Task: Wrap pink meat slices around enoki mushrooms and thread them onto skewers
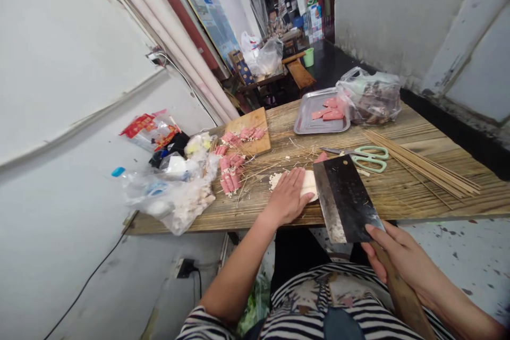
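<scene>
My left hand (287, 196) lies flat with its fingers stretched over a bunch of enoki mushrooms (309, 185) on the wooden table. Its fingers cover much of the bunch. With my right hand (398, 249) I grip a cleaver (348, 199) by its wooden handle, thumb on the blade. The broad dark blade is just right of the mushrooms, over the table's near edge; whether it touches them I cannot tell. Behind the blade, a bit of pink sliced meat (321, 157) peeks out. Pink meat rolls with mushroom ends (231, 174) lie to the left.
A cutting board (266, 127) bears more rolls. Green-handled scissors (368, 158) and bamboo skewers (430, 164) lie on the right. Toward the back are a metal tray (305, 111) with pink slices and a filled plastic bag (370, 95). Plastic bags (171, 196) crowd the left end.
</scene>
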The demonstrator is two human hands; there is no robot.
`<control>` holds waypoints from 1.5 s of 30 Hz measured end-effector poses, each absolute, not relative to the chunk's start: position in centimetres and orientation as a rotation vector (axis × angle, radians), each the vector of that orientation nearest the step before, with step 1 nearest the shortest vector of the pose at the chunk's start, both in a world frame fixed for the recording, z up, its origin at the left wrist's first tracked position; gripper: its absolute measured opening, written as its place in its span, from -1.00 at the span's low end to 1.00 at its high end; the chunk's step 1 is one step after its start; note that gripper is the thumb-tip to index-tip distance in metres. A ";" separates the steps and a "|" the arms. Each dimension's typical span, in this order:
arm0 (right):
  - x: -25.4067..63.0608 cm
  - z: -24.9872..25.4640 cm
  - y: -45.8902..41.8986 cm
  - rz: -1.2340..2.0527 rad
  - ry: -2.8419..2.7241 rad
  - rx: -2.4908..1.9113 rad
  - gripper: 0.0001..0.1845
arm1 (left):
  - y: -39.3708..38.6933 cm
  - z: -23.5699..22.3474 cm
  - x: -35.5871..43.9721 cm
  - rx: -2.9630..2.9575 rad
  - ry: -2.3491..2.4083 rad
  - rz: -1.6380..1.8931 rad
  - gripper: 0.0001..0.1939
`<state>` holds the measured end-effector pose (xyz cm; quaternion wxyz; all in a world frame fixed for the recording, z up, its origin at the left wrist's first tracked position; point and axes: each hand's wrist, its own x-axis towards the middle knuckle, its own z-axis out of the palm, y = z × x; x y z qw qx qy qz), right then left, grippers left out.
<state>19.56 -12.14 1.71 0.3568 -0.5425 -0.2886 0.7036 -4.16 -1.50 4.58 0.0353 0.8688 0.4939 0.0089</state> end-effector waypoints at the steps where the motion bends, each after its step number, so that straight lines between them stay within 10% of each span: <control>1: 19.5 1.7 -12.2 1.816 -0.754 -1.399 -0.55 | -1.5 4.5 -4.2 2.665 1.516 0.026 -0.30; 45: 18.3 2.3 -11.2 1.770 -0.765 -1.431 -0.58 | -1.6 4.8 -3.7 2.640 1.510 0.030 -0.34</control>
